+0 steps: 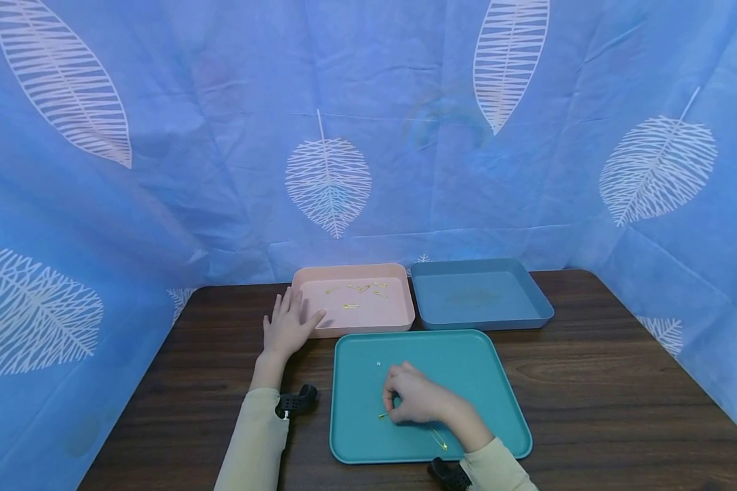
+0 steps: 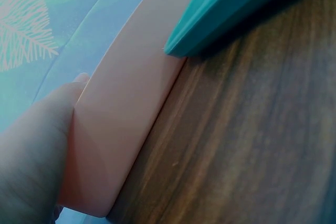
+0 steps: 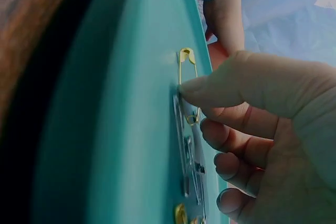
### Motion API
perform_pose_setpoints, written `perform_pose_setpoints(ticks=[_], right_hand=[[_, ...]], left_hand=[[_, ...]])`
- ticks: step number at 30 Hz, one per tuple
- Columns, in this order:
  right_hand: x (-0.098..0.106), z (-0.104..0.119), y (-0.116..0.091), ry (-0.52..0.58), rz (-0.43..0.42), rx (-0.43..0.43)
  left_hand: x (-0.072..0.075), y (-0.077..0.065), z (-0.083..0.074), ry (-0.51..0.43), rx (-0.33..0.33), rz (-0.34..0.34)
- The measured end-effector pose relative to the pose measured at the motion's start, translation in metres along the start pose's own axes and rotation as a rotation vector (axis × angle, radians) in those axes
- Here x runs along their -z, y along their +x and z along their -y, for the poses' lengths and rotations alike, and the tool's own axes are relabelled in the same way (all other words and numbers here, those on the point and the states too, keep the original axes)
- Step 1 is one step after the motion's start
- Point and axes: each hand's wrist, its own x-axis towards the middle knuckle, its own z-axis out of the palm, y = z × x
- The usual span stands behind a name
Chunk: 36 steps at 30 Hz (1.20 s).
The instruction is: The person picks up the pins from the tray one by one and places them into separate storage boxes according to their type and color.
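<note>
My right hand is over the teal tray. Its thumb and index finger pinch a gold safety pin, whose head and coil end show either side of the thumb. Silver safety pins lie below those fingers in the right wrist view. Another gold safety pin lies near the tray's front edge. My left hand rests at the near left corner of the pink tray, fingers extended, thumb over the rim. Several gold safety pins lie inside that tray.
A blue tray stands right of the pink one, behind the teal tray. A small silvery bit lies in the teal tray's left part. All three trays are on a dark wooden table; a blue leaf-print cloth hangs behind.
</note>
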Motion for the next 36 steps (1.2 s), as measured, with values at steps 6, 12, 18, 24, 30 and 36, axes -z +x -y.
perform_pose_setpoints(ticks=[6,12,18,24,30,36], right_hand=[[0.001,0.003,0.004,-0.015,-0.024,0.013],[0.006,0.006,0.009,-0.022,-0.067,0.047],[0.014,0.006,0.014,-0.065,-0.138,0.097],[0.022,0.004,0.023,-0.112,-0.224,0.123],[0.029,0.003,0.031,-0.149,-0.281,0.102],[0.035,0.002,0.037,-0.158,-0.311,0.063]], left_hand=[[0.001,-0.001,0.0,-0.006,-0.003,0.004],[0.002,0.0,0.001,0.0,0.001,0.012],[0.004,0.0,0.002,-0.022,0.006,0.028],[0.007,0.0,0.0,-0.023,0.019,0.053],[0.006,-0.001,-0.002,-0.018,0.028,0.057],[0.003,0.0,-0.002,-0.011,0.024,0.05]])
